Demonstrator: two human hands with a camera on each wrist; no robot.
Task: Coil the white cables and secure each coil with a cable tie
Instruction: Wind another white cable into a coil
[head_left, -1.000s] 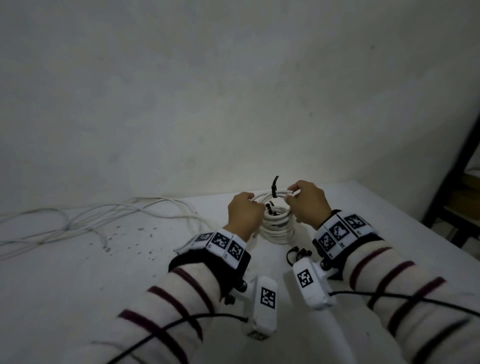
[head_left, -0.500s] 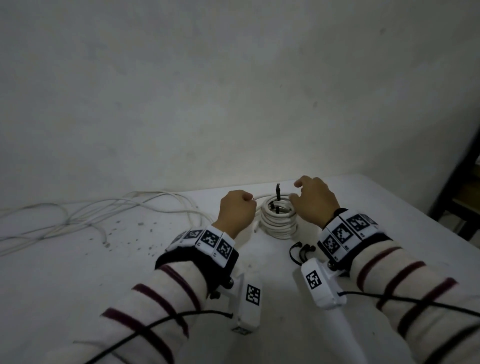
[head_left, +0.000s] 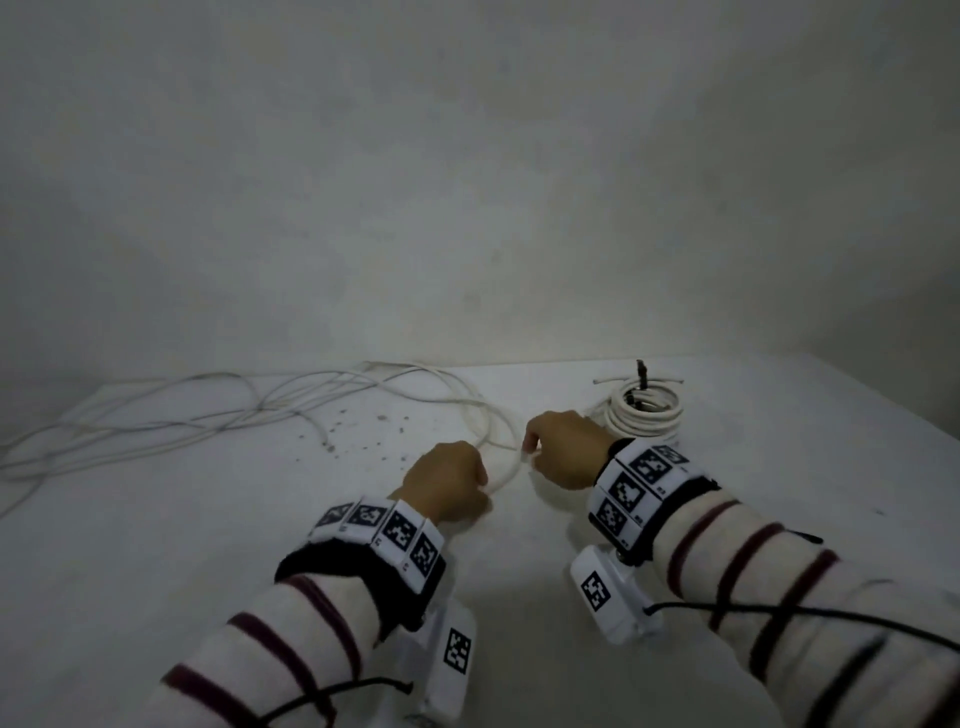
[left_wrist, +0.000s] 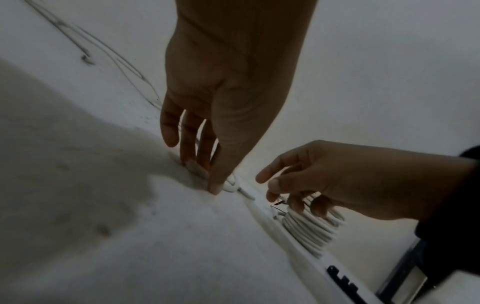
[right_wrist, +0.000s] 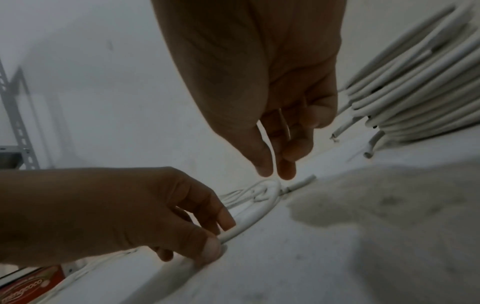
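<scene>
A finished coil of white cable lies on the table at the right, with a black cable tie sticking up from it. Loose white cables spread across the back left, and one strand curves down to my hands. My left hand pinches that strand between thumb and forefinger, low on the table. My right hand hovers just above the strand's cut end; its thumb and fingertips are close together and hold nothing. The coil sits just behind my right hand.
Dark specks dot the white table between the loose cables and my hands. The table's right edge falls away to a dark floor. A grey metal rack and a red box show beyond the table's edge.
Both hands have let go of the tied coil and moved left to the loose cable. The left hand has taken hold of a strand. The coil now rests alone at the right.
</scene>
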